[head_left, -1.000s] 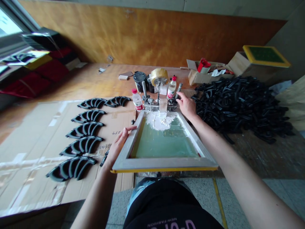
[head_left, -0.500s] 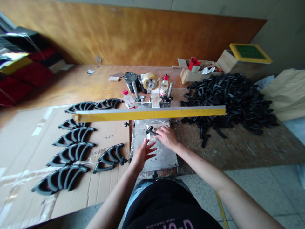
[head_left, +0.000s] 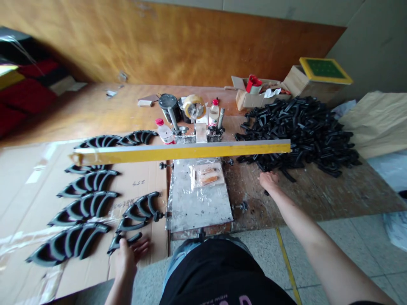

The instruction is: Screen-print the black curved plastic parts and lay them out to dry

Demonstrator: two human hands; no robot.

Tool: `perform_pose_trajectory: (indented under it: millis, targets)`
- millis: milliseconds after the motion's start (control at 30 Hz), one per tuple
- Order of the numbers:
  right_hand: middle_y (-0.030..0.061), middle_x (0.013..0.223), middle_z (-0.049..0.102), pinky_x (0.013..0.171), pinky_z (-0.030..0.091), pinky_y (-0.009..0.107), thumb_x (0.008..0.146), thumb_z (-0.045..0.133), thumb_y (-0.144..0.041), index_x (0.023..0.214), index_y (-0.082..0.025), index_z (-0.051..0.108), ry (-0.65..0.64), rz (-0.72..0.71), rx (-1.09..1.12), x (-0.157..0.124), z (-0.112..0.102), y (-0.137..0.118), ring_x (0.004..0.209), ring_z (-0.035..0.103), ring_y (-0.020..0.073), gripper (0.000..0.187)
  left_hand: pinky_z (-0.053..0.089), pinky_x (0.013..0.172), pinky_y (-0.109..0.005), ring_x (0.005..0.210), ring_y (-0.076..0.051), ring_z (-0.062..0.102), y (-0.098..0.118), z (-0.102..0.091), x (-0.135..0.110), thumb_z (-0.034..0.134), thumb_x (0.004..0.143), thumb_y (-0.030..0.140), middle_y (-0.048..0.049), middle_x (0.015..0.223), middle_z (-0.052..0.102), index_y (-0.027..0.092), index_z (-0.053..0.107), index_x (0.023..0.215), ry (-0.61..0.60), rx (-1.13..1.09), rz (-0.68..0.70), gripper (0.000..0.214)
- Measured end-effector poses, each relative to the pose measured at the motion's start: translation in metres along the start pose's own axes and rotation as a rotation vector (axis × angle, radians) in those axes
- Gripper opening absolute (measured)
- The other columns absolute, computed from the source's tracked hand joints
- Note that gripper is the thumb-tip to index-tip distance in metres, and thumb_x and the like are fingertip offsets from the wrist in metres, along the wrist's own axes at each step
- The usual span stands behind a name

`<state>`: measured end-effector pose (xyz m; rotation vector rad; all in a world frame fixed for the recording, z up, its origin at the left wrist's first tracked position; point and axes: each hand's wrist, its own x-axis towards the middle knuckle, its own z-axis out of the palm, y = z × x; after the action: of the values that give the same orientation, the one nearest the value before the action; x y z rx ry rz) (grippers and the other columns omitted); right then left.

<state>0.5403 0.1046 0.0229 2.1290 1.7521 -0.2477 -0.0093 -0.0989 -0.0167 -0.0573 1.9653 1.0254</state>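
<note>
Head view, and there's the left hand (head_left: 126, 258), fingers spread on a black plastic part (head_left: 122, 242) on the cardboard (head_left: 140, 182); the right hand (head_left: 269, 181) curls beside the black pile (head_left: 299, 135) on the counter (head_left: 318, 199), grip unclear!

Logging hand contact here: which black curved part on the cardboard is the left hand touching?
The left hand is on the small black curved part closest to the person, at the near end of the short inner row; the others lie untouched.
</note>
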Motion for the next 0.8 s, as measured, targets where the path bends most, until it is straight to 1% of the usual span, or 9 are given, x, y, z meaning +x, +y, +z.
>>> perform_pose_trajectory:
  millis: [133, 200, 333, 400, 467, 567, 633, 700, 800]
  targets:
    - [0.0199, 0.101, 0.070, 0.083, 0.042, 0.040, 0.092, 0.056, -0.027, 0.118, -0.011, 0.060, 0.203, 0.128, 0.126, -0.004, 0.007, -0.012, 0.107, 0.060, 0.0323, 0.031, 0.050, 0.047, -0.030, 0.048, -0.020, 0.059, 0.012, -0.013, 0.017, 0.040, 0.091, 0.051, -0.0105, 0.057, 0.064, 0.015, 0.060, 0.076, -0.003, 0.272, -0.007, 0.044]
    - [0.0170, 0.100, 0.070, 0.078, 0.044, 0.035, 0.094, 0.054, -0.025, 0.125, -0.011, 0.053, 0.271, 0.061, 0.312, -0.009, 0.003, -0.031, 0.098, 0.064, 0.0280, 0.035, 0.044, 0.041, -0.028, 0.040, -0.018, 0.053, 0.027, -0.018, 0.016, 0.042, 0.087, 0.061, -0.0092, 0.049, 0.059, 0.014, 0.060, 0.069, -0.027, 0.485, 0.005, 0.053]
    - [0.0098, 0.109, 0.068, 0.085, 0.047, 0.033, 0.090, 0.060, -0.017, 0.119, -0.018, 0.056, 0.393, -0.479, 0.635, -0.023, -0.012, -0.095, 0.099, 0.063, 0.0222, 0.030, 0.040, 0.041, -0.026, 0.038, -0.014, 0.047, 0.079, 0.005, -0.015, 0.046, 0.078, 0.074, -0.0062, 0.046, 0.057, 0.012, 0.061, 0.069, -0.200, 0.596, 0.260, 0.064]
    - [0.0071, 0.109, 0.066, 0.091, 0.046, 0.035, 0.088, 0.061, -0.013, 0.110, -0.020, 0.061, 0.449, -0.746, 0.680, -0.028, -0.018, -0.131, 0.103, 0.060, 0.0212, 0.023, 0.043, 0.044, -0.025, 0.042, -0.014, 0.051, 0.116, 0.035, -0.045, 0.051, 0.076, 0.073, -0.0045, 0.054, 0.063, 0.012, 0.065, 0.085, -0.314, 0.459, 0.499, 0.063]
    - [0.0065, 0.107, 0.065, 0.094, 0.046, 0.036, 0.088, 0.061, -0.011, 0.104, -0.020, 0.065, 0.495, -0.877, 0.668, -0.033, -0.022, -0.161, 0.104, 0.057, 0.0216, 0.019, 0.040, 0.043, -0.022, 0.043, -0.012, 0.051, 0.154, 0.070, -0.082, 0.053, 0.079, 0.068, -0.0022, 0.058, 0.064, 0.014, 0.066, 0.097, -0.357, 0.287, 0.707, 0.058]
    - [0.0076, 0.105, 0.064, 0.093, 0.048, 0.038, 0.089, 0.061, -0.014, 0.105, -0.019, 0.067, 0.538, -0.877, 0.585, -0.041, -0.024, -0.186, 0.103, 0.056, 0.0232, 0.018, 0.041, 0.045, -0.021, 0.043, -0.010, 0.051, 0.199, 0.115, -0.137, 0.052, 0.085, 0.059, -0.0006, 0.058, 0.063, 0.015, 0.065, 0.098, -0.450, -0.018, 0.909, 0.048]
    - [0.0088, 0.106, 0.066, 0.090, 0.049, 0.039, 0.090, 0.058, -0.015, 0.109, -0.019, 0.068, 0.567, -0.826, 0.508, -0.050, -0.026, -0.193, 0.102, 0.056, 0.0245, 0.021, 0.039, 0.042, -0.021, 0.041, -0.010, 0.048, 0.214, 0.135, -0.164, 0.048, 0.088, 0.057, -0.0007, 0.054, 0.061, 0.013, 0.065, 0.092, -0.502, -0.098, 0.961, 0.047]
    - [0.0106, 0.108, 0.068, 0.088, 0.050, 0.040, 0.090, 0.058, -0.016, 0.112, -0.020, 0.069, 0.602, -0.780, 0.456, -0.059, -0.027, -0.194, 0.103, 0.057, 0.0259, 0.024, 0.036, 0.040, -0.021, 0.039, -0.010, 0.046, 0.216, 0.144, -0.179, 0.043, 0.090, 0.057, -0.0007, 0.050, 0.057, 0.013, 0.067, 0.089, -0.525, -0.101, 0.982, 0.050]
    - [0.0098, 0.095, 0.072, 0.086, 0.054, 0.035, 0.089, 0.061, -0.018, 0.103, -0.013, 0.072, 0.621, -0.731, 0.561, -0.062, -0.027, -0.183, 0.094, 0.062, 0.0207, 0.018, 0.042, 0.045, -0.023, 0.048, -0.013, 0.055, 0.204, 0.139, -0.178, 0.041, 0.090, 0.062, -0.0040, 0.059, 0.064, 0.013, 0.069, 0.096, -0.514, -0.093, 0.986, 0.057]
